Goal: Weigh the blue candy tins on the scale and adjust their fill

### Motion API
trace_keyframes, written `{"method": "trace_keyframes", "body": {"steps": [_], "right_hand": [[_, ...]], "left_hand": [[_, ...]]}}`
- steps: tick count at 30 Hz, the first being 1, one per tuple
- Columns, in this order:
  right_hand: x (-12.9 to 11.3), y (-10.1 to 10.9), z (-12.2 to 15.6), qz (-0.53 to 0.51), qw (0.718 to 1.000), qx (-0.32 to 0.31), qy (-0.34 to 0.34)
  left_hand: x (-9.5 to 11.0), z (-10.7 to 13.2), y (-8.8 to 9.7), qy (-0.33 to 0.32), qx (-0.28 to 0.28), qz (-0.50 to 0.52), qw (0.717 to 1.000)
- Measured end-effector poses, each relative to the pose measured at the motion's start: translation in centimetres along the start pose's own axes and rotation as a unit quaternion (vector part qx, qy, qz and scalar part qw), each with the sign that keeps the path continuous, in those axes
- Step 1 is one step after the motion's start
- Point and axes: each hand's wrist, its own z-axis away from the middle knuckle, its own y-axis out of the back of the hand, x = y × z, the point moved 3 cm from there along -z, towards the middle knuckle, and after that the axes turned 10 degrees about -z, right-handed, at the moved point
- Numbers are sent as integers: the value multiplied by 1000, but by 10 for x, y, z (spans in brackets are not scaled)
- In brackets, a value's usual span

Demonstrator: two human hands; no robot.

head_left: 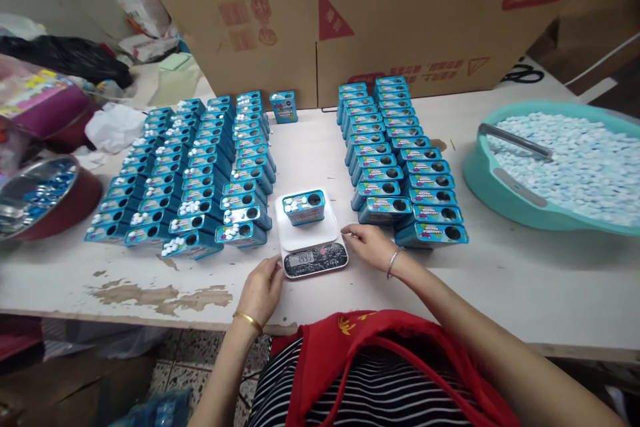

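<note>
A white digital scale (pixel 308 240) with a dark display panel stands on the table in front of me. On its pan sits a blue candy tin (pixel 304 213) with a round dark opening and a few white candies on its top. My left hand (pixel 260 290) is at the scale's lower left corner, its fingers curled against the edge. At the right edge, my right hand (pixel 370 245) touches the scale with its fingertips, the other fingers folded. The digits on the display are not clearly readable.
Rows of blue tins (pixel 193 207) topped with white candies stand left; more tins (pixel 433 203) with dark openings stand right. One tin (pixel 283 107) stands apart behind. A turquoise basin (pixel 520 203) of pale candies holds a scoop. A bowl (pixel 75 197) lies left, a cardboard box (pixel 280 47) behind.
</note>
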Motion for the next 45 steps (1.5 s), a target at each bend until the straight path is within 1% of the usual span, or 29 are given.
{"method": "trace_keyframes", "body": {"steps": [2,4,8,11,14,16,19,22,27,31,34,39,41,42,43,44,45], "right_hand": [[-11,9,3,14,1000,15,4],[-30,19,3,16,999,19,27],[-88,33,-13,38,992,24,114],[-125,31,-34,123,980,17,154],[-143,22,-52,219,963,0,157],[-146,18,-59,249,955,-4,162],[-145,16,-62,244,954,6,174],[-140,18,-60,191,964,21,183],[-133,20,-56,66,978,34,195],[-131,26,-56,3,978,91,186],[-130,30,-57,-20,974,112,195],[-134,21,-58,29,969,98,224],[-137,18,-55,47,966,93,236],[-139,20,-53,50,964,96,243],[-139,25,-50,50,960,105,254],[-138,34,-47,49,955,122,265],[-135,49,-44,49,949,147,275]], "left_hand": [[5,0,8,-9,41,8,999],[14,-3,19,-33,90,15,995],[33,-15,43,-88,173,3,981],[43,-25,55,-113,201,-7,973],[50,-36,58,-130,217,-36,967],[53,-42,56,-135,225,-79,962],[56,-49,50,-133,222,-145,955],[60,-54,43,-144,224,-178,947],[73,-61,35,-163,212,-187,945],[87,-72,30,-176,195,-191,946],[91,-77,29,-182,191,-183,947],[83,-72,36,-158,243,-146,946],[76,-66,40,-145,251,-126,949],[73,-62,42,-140,250,-118,951],[70,-58,43,-135,248,-111,953],[67,-53,45,-132,246,-104,955],[65,-48,46,-130,246,-94,956]]}}
